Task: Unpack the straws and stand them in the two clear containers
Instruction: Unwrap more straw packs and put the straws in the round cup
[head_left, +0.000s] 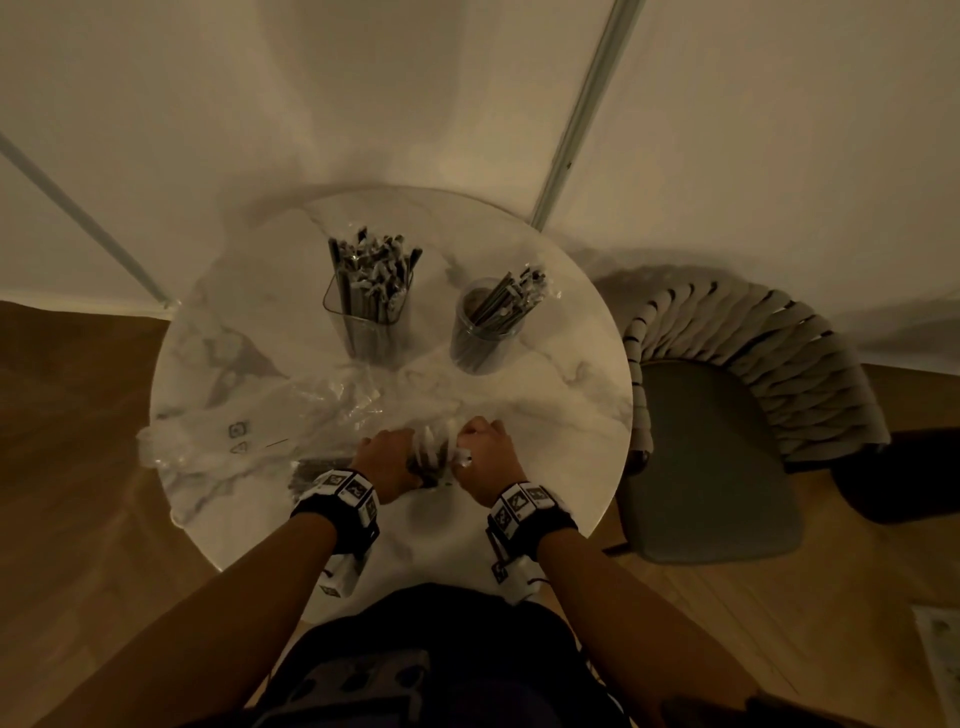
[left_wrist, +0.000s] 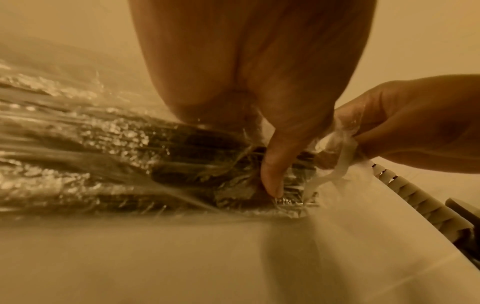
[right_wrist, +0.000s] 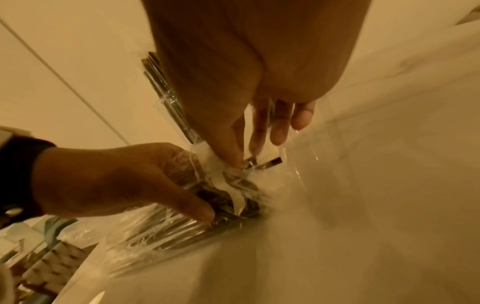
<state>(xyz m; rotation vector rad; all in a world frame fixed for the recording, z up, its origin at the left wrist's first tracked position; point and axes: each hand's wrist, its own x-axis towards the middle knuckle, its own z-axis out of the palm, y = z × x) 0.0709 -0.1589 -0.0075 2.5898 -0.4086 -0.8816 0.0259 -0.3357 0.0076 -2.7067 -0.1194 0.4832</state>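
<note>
Straw packet (head_left: 427, 460) lies flat at the near edge of the table (head_left: 545, 395), long axis running left to right. Left hand (head_left: 387, 460) curls over the bundle, clamping it down. Right hand (head_left: 485, 452) pinches the torn wrapper flap (right_wrist: 221, 174) at the packet's right end, so the opening faces the right hand; pull-off likely runs rightward along the axis

The left hand (head_left: 388, 462) hides its fingers and part of the straw pack (left_wrist: 109, 164). The pack is blurry and runs off the left edge. The chair (head_left: 748, 415) legs hide under its seat.
</note>
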